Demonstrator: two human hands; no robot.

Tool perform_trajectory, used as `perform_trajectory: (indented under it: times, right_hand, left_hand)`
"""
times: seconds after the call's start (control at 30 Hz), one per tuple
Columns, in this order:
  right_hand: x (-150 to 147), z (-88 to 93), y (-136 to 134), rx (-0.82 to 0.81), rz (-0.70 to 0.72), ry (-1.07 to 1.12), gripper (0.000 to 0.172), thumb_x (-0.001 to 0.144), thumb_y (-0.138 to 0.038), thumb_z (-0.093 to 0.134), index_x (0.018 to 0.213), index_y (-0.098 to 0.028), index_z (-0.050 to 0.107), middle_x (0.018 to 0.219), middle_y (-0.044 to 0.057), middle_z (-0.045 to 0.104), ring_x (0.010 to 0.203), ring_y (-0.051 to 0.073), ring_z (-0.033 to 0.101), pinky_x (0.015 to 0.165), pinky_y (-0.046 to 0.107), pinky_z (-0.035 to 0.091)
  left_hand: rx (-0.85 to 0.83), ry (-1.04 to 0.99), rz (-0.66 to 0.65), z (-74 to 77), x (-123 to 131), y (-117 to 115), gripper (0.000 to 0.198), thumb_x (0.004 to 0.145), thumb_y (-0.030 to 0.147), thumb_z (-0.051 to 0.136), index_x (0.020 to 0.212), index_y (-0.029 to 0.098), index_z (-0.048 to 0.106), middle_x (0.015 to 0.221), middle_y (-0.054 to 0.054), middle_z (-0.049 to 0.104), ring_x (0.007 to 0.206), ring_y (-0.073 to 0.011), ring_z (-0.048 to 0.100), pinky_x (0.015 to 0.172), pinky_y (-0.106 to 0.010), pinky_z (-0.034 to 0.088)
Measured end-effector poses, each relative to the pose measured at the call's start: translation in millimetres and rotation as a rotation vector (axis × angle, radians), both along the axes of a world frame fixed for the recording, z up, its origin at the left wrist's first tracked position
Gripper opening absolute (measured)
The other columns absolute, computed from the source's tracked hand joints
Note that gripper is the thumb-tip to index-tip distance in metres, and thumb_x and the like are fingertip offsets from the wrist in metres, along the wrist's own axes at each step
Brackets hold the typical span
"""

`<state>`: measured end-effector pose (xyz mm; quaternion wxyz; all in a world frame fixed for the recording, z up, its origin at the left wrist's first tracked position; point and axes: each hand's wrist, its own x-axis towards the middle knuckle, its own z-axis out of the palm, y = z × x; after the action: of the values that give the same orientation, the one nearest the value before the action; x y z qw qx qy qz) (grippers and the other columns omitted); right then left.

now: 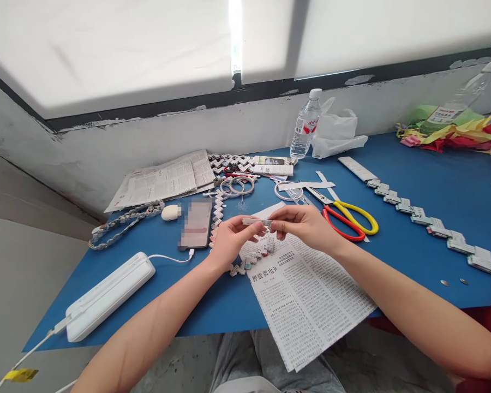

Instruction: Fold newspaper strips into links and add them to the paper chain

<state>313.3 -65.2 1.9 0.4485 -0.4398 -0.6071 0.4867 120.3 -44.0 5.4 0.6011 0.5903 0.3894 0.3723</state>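
Between both hands is a narrow folded newspaper strip [251, 221], held level above the table. My left hand [232, 238] pinches its left part with thumb and fingers. My right hand [300, 225] is closed on its right end, fingertips meeting near the middle. Just below the fingers hangs or lies a short zigzag paper chain [258, 255]; whether it joins the strip I cannot tell. Under the hands a printed newspaper sheet [306, 305] lies on the blue table and reaches over its front edge. Red-and-yellow-handled scissors [347, 218] lie right of my right hand.
A long folded-paper chain [429, 222] crosses the right side. A phone [195, 225] with a cable and a white power strip [110, 297] are at left. Behind are stacked newspapers [163, 177], rolls of tape [243, 186], a water bottle [306, 125] and a plastic bag [337, 131].
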Motion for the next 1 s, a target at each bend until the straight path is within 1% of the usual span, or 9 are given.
perform_trajectory:
  times: [0.1,0.23,0.3,0.4,0.53,0.63,0.73,0.83,1.0]
  right_hand:
    - [-10.3,-2.6,-6.4,0.004,0.011,0.035,0.027,0.078,-0.037,0.071,0.097,-0.018,0.065,0.073,0.003,0.070,0.060,0.016,0.066,0.060,0.032,0.057]
    - [-2.6,-0.7,-10.8,0.210,0.094,-0.015,0.025,0.081,-0.032,0.068,0.103,-0.021,0.065,0.097,0.008,0.071,0.085,0.021,0.069,0.074,0.037,0.059]
    - [5.7,1.8,-9.9,0.296,0.148,-0.069,0.023,0.084,-0.030,0.063,0.105,-0.022,0.067,0.103,0.008,0.070,0.092,0.022,0.068,0.078,0.038,0.058]
    - [12.4,4.6,-6.7,0.376,0.207,-0.217,0.021,0.088,-0.029,0.057,0.104,-0.023,0.070,0.094,0.006,0.074,0.084,0.020,0.069,0.072,0.034,0.058]
    - [5.7,4.7,-4.5,0.442,0.226,-0.333,0.020,0.089,-0.036,0.058,0.088,-0.023,0.073,0.076,0.003,0.072,0.069,0.017,0.065,0.065,0.031,0.054]
    - [-3.6,3.1,-5.7,0.404,0.098,-0.318,0.022,0.087,-0.039,0.060,0.081,-0.023,0.073,0.080,0.005,0.070,0.072,0.017,0.063,0.065,0.031,0.054]
    - [-10.2,0.2,-7.4,0.312,-0.044,-0.260,0.018,0.084,-0.038,0.064,0.080,-0.022,0.072,0.082,0.005,0.069,0.071,0.017,0.063,0.061,0.030,0.055]
    - [-13.0,-2.5,-8.3,0.257,-0.081,-0.231,0.017,0.082,-0.037,0.067,0.080,-0.021,0.071,0.077,0.004,0.069,0.067,0.017,0.063,0.059,0.031,0.055]
    - [-14.9,-4.3,-8.3,0.243,-0.103,-0.250,0.015,0.081,-0.034,0.067,0.078,-0.020,0.070,0.076,0.004,0.068,0.065,0.016,0.062,0.059,0.030,0.054]
  left_hand:
    - [-0.056,0.006,-0.015,0.0,0.0,0.3,0.028,0.074,0.042,0.071,0.081,0.014,0.072,0.085,-0.008,0.074,0.083,-0.0210,0.068,0.064,-0.027,0.054]
    - [-0.244,-0.102,-0.032,1.7,-4.1,4.8,0.029,0.072,0.042,0.073,0.080,0.014,0.072,0.086,-0.009,0.075,0.089,-0.0227,0.070,0.072,-0.028,0.055]
    - [-0.349,-0.144,-0.058,3.7,-7.2,7.7,0.027,0.071,0.040,0.076,0.078,0.014,0.071,0.083,-0.010,0.075,0.088,-0.0223,0.071,0.075,-0.028,0.056]
    - [-0.439,-0.142,-0.075,5.4,-10.3,10.1,0.027,0.069,0.037,0.078,0.075,0.013,0.068,0.079,-0.010,0.075,0.082,-0.0199,0.072,0.077,-0.027,0.056]
    - [-0.406,-0.059,-0.058,3.3,-10.2,9.1,0.029,0.068,0.038,0.080,0.072,0.013,0.066,0.075,-0.008,0.074,0.076,-0.0185,0.072,0.078,-0.029,0.057]
    - [-0.309,-0.031,-0.007,1.8,-8.7,6.9,0.031,0.067,0.041,0.079,0.072,0.013,0.068,0.072,-0.008,0.074,0.075,-0.0197,0.072,0.079,-0.033,0.058]
    - [-0.206,-0.020,0.036,1.8,-7.3,4.2,0.031,0.067,0.042,0.079,0.074,0.012,0.070,0.071,-0.007,0.074,0.076,-0.0208,0.071,0.078,-0.035,0.058]
    - [-0.164,-0.004,0.012,1.6,-6.3,2.1,0.031,0.068,0.041,0.078,0.076,0.012,0.073,0.072,-0.007,0.074,0.075,-0.0209,0.071,0.077,-0.034,0.058]
    - [-0.157,0.011,-0.010,-0.9,-5.7,2.9,0.031,0.068,0.042,0.078,0.077,0.013,0.074,0.074,-0.007,0.074,0.077,-0.0213,0.071,0.077,-0.033,0.058]
